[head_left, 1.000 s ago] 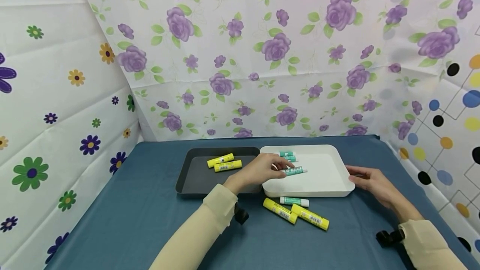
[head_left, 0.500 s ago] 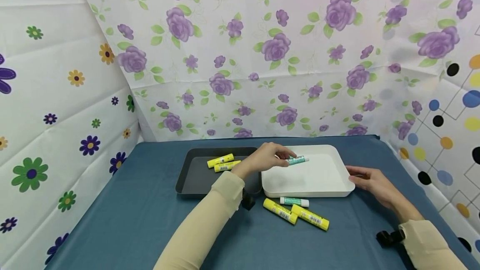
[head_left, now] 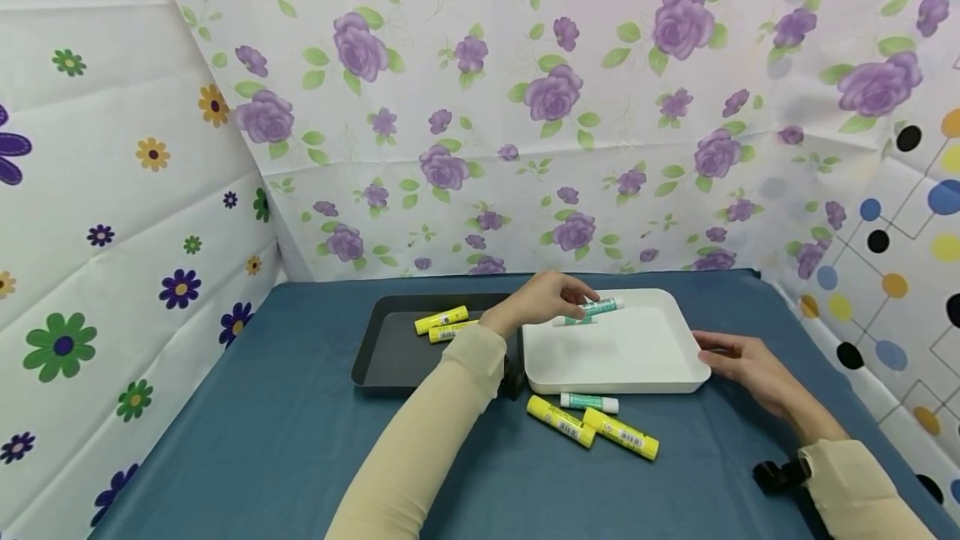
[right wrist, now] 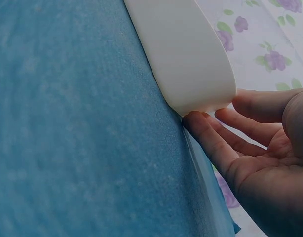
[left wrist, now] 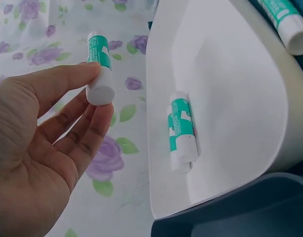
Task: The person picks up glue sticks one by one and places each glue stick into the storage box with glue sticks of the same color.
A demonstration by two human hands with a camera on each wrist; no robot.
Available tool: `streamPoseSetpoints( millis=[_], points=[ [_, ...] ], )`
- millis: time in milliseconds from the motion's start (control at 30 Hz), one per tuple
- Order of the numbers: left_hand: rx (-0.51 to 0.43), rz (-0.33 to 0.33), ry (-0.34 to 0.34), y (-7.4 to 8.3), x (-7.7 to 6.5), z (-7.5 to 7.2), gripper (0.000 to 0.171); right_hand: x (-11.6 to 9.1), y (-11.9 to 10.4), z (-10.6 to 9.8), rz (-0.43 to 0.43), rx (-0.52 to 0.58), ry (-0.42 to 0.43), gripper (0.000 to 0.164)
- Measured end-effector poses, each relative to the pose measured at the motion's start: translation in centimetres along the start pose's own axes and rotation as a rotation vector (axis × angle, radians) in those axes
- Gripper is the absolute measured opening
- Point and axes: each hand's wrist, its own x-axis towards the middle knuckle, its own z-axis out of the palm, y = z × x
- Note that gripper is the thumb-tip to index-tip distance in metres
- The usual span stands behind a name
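My left hand (head_left: 551,300) pinches a green-and-white glue stick (left wrist: 100,52) between thumb and fingertips, over the far left part of the white tray (head_left: 637,352). Two similar glue sticks (left wrist: 182,118) lie side by side in that tray, partly hidden by the hand in the head view. At the tray's right end, my right hand (head_left: 753,369) holds the edge, with fingertips at the rim and the outer wall (right wrist: 206,84). In front of the tray lie another green-and-white glue stick (head_left: 588,403) and two yellow glue sticks, one left (head_left: 560,422) and one right (head_left: 621,434).
A dark grey tray (head_left: 375,361) stands against the white tray's left side. It contains two yellow glue sticks (head_left: 441,320), partly covered by the left forearm. Blue cloth (head_left: 262,440) covers the table, and flowered sheets (head_left: 450,107) hang behind and beside it.
My left hand has lifted a green-and-white glue stick from the middle of the white tray and moved it toward the far edge. The right hand stays at the tray's end.
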Motion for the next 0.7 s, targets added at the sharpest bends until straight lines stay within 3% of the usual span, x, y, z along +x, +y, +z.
streamPoseSetpoints(
  millis=[700],
  points=[
    [0.065, -0.086, -0.049, -1.0, 3.0, 1.0, 0.028, 0.0, -0.2, 0.1, 0.014, -0.013, 0.008, 0.065]
  ],
)
